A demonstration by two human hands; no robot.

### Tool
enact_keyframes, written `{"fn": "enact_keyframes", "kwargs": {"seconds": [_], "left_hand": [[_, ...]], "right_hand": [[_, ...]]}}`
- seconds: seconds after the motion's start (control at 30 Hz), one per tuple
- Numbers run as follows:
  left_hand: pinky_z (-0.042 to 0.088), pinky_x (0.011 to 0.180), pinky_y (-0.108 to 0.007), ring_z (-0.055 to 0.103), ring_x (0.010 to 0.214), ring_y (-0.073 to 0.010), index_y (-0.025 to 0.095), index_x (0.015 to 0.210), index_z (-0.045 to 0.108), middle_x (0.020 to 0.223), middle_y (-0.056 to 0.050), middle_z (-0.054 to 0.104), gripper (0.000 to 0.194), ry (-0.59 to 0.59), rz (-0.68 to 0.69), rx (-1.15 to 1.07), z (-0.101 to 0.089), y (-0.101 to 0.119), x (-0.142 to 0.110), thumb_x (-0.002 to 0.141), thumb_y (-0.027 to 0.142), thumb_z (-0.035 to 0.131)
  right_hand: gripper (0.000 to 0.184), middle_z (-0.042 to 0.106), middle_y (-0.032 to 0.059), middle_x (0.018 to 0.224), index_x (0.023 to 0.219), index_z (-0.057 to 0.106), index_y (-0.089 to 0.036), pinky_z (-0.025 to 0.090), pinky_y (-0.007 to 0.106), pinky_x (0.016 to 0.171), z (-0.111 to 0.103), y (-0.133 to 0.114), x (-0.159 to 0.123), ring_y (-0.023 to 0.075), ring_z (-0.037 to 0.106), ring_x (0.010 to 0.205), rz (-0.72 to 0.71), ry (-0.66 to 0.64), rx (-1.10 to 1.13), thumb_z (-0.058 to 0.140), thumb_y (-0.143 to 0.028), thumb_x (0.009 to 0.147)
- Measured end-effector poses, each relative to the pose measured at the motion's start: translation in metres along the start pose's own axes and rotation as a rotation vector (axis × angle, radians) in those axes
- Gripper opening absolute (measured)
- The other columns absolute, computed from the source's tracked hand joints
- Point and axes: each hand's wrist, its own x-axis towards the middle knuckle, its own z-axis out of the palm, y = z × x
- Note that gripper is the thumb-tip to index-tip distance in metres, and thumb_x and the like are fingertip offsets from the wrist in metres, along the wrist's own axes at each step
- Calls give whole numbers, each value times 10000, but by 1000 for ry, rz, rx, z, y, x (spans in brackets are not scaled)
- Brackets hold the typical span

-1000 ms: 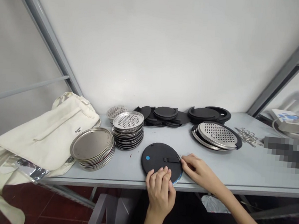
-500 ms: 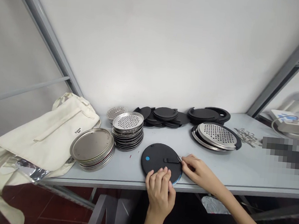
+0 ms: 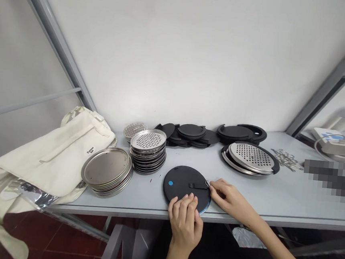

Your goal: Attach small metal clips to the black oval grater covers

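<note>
The black disc (image 3: pixel 183 175) lies flat near the front edge of the worktop (image 3: pixel 145 195). The left hand (image 3: pixel 184 224) presses it, fingers nearly together; the right hand (image 3: pixel 229 198) has fingers clamped on a small metal clip (image 3: pixel 207 183). Its tiny grip could slip, or uneven pressure skid the disc. Lettering on the cream bag (image 3: pixel 68 148) (too small) is unreadable.

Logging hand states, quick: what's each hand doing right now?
Left hand: open, fingers resting on the black disc.
Right hand: closed, pinching a small metal loop at the disc's edge.
</note>
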Motion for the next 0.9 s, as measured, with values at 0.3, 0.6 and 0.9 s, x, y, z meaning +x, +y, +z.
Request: {"fn": "enact_keyframes", "kwargs": {"seconds": [0.3, 0.6, 0.9], "left_hand": [[328, 982, -360, 609, 963, -167, 168, 1032, 636, 1000, -54, 701, 295, -7, 13, 3, 0, -1, 0, 882, 111, 388], [330, 986, -362, 608, 966, -171, 166, 1050, 633, 1004, -60, 702, 304, -22, 20, 8, -1, -2, -2, 881, 125, 384], [300, 1011, -356, 597, 981, -168, 157, 1067, 624, 1031, -51, 692, 303, -38, 12, -23, -1, -3, -4, 877, 125, 390]], "right_hand": [[312, 515, 0, 605, 667, 459, -213, 394, 290, 632, 2, 3, 0, 179, 505, 640, -5, -7, 5, 350, -282, 952], [323, 532, 3, 616, 674, 479, -212, 399, 293, 638, 3, 4, 0, 182, 517, 658, 15, -5, 12, 356, -303, 959], [324, 528, 0, 616, 675, 485, -213, 408, 288, 636, 4, 6, -2, 178, 526, 657, 11, -7, 13, 363, -318, 956]]}}
